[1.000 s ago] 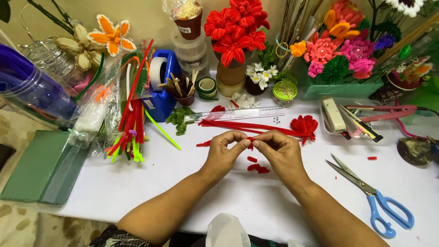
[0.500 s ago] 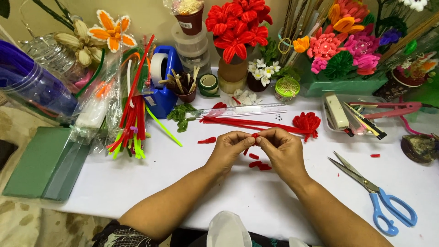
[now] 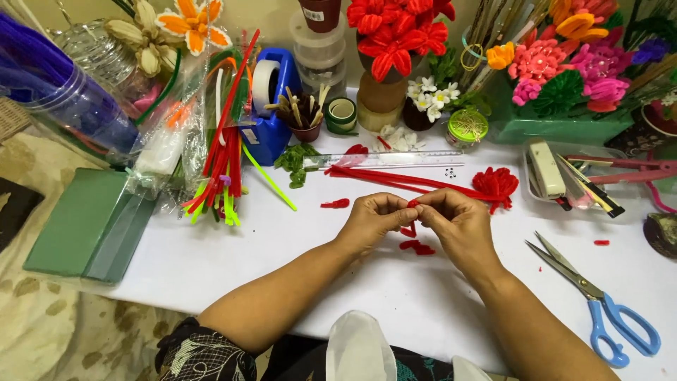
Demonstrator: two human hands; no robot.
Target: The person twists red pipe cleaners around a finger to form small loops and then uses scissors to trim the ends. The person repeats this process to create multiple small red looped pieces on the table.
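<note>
Head view, white table [image 3: 211, 261].

Left hand [image 3: 374, 222]: fingers curled in, thumb and forefinger pinched on a short red pipe-cleaner piece [image 3: 412, 204]. Right hand [image 3: 458, 224]: likewise curled, fingertips pinched on the same piece from the other side. The two hands meet fingertip to fingertip just above table centre; the piece shows only as a small red tip between them, the rest hidden by the fingers.

Red scraps [image 3: 416, 246] lie on the table directly below the hands, at 6 o'clock from the pinch, near the wrists. One more red scrap [image 3: 336, 204] lies at 9 o'clock from the left hand, apart from it.

At 12 o'clock from the hands: long red stems [image 3: 395, 178] lying flat, ending in a red pipe-cleaner flower [image 3: 496, 185] at 1 o'clock, just beside the right hand's knuckles. A clear ruler [image 3: 395, 160] lies beyond the stems.

Blue-handled scissors [image 3: 599, 300] at 4 o'clock from the right hand, blades closed, well apart. Clear tray [image 3: 536, 201] with a stapler at 2 o'clock.

Bundle of red and green pipe cleaners [image 3: 222, 169] at 10 o'clock, beside a blue tape dispenser [image 3: 271, 106]. Green foam block [image 3: 88, 222] at 9 o'clock, on the table's left edge. Vase of red flowers [image 3: 395, 35] at 12 o'clock, far edge.
</note>
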